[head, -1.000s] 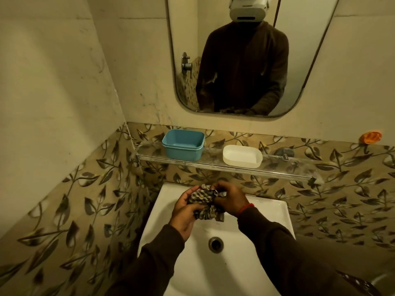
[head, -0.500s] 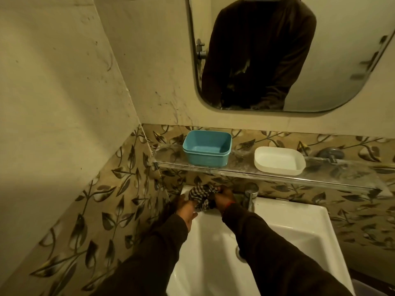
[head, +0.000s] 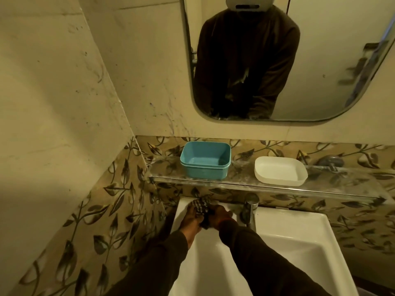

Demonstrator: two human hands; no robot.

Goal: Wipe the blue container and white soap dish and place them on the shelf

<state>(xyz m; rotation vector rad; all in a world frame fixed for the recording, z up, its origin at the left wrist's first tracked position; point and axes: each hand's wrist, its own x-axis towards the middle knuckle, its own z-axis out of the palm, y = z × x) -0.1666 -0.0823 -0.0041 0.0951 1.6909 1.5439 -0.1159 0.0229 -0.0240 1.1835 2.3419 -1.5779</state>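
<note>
Blue container is sitting upright and open-topped on the glass shelf, slightly left of frame centre. White soap dish is sitting on the same shelf to the right of it, a clear gap between the two; neither is being touched.

Below the shelf, at lower centre of the frame, both hands are meeting over the back left corner of the white sink. Left hand and right hand are each gripping a bunched checked cloth from opposite sides, fingers curled in and pressed against the fabric. Individual fingertips are too dark to separate. Part of the cloth is sticking up above the knuckles toward the underside of the shelf.

Chrome tap is standing just right of the right hand, near but apart from it. Dark sleeves are running in from the bottom edge.

Mirror in the upper right of the frame is reflecting the person's dark-clad torso. Leaf-patterned tiles are lining the lower walls.
</note>
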